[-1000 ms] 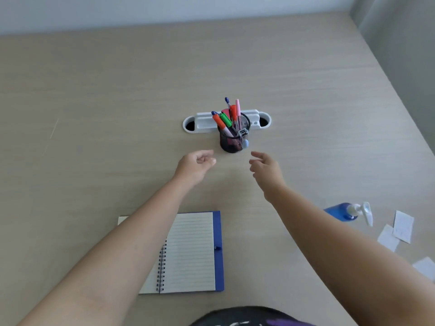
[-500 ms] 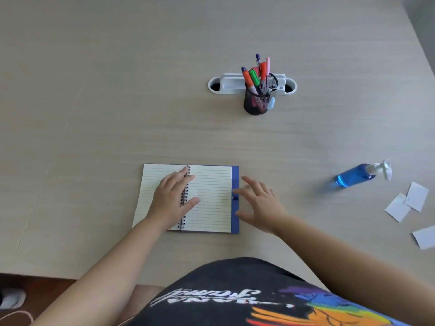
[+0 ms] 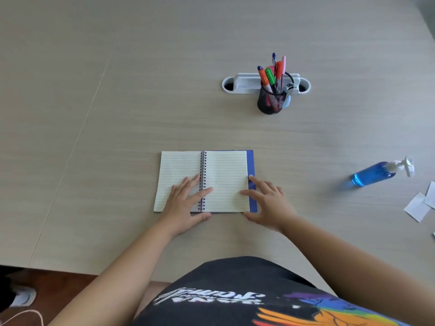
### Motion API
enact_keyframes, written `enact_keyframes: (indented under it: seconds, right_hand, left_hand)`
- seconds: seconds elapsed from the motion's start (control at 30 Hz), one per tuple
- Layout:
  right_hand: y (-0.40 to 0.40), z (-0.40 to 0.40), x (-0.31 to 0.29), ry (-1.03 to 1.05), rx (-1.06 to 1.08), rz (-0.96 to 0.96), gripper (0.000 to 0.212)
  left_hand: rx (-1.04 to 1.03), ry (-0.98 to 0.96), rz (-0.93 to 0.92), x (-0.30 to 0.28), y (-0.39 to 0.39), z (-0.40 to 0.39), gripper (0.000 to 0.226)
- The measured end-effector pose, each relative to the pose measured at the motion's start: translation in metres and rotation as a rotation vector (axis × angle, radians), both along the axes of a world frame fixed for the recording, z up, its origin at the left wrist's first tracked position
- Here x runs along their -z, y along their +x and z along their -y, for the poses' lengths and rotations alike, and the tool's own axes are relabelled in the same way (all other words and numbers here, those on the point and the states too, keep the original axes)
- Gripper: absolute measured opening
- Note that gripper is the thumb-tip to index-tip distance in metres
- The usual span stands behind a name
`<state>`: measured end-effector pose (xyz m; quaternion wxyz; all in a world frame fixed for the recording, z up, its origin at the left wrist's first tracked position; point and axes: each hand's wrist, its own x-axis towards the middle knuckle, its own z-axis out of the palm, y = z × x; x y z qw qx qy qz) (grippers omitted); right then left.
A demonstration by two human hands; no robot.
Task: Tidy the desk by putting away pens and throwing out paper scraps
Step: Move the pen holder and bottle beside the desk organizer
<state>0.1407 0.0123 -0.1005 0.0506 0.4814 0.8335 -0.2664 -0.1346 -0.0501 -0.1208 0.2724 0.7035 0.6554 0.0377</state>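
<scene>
a person's left hand [image 3: 186, 203] lies flat with fingers spread on the lower part of an open spiral-bound notebook with lined cream pages and a blue cover [image 3: 223, 175], its palm on the left page and its thumb reaching across the black wire spine. the right hand [image 3: 266, 203] is also open and spread, holding nothing, its index fingertip touching the blue cover strip along the notebook's right edge and its thumb at the lower right corner. the notebook lies square to the viewer near the front edge of a pale wood-grain desk [image 3: 117, 114], its spine running straight away from the person. farther back and a little to the right stands a black wire-mesh pen cup [image 3: 273, 102], upright, holding a bundle of coloured pens and markers [image 3: 274, 74] in orange, green, red, pink and blue; their long axes stand nearly vertical, tips fanned slightly up and away. just behind the cup, touching or nearly so, a white oval plastic cable port [image 3: 244, 84] is set in the desk. well to the right, a clear pump bottle of blue liquid [image 3: 374, 174] lies on its side, its white nozzle pointing right and away. near the right edge of the view, small white paper scraps [image 3: 417, 209] lie loose on the desk, partly cut off. the person's black printed shirt [image 3: 223, 300] fills the bottom.
</scene>
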Motion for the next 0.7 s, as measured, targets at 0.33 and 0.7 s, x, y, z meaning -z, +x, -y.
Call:
enact_keyframes:
  seconds: [0.33,0.7]
  right_hand:
    - [-0.021,-0.075,-0.003,0.092,0.095,0.038,0.039]
    - [-0.039,-0.15,0.005,0.175,0.15,0.012,0.032]
  left_hand:
    - [-0.103,0.017,-0.009,-0.001,0.0,-0.097,0.056]
    - [-0.14,0.0,0.001,-0.007,-0.004,-0.18,0.054]
